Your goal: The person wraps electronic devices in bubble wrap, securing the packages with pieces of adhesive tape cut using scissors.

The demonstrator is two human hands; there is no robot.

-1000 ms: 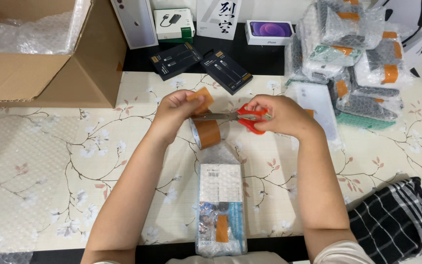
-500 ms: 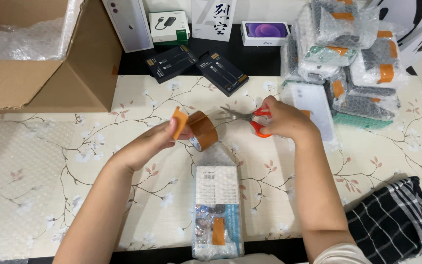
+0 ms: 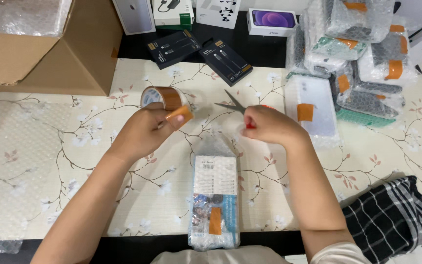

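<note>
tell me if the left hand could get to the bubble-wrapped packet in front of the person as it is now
Probably yes, but not freely: the left hand is full, holding the brown tape roll. The bubble-wrapped packet lies close by on the table, with nothing between them.

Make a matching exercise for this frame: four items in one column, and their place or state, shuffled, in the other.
Items:
1. brown tape roll
2. scissors
3. bubble-wrapped package
4. cardboard box

Places or states:
A. lying on the table between the forearms
B. held in the left hand
C. standing open at the far left
D. held in the right hand, blades open

Pairs: 1-B, 2-D, 3-A, 4-C
</note>
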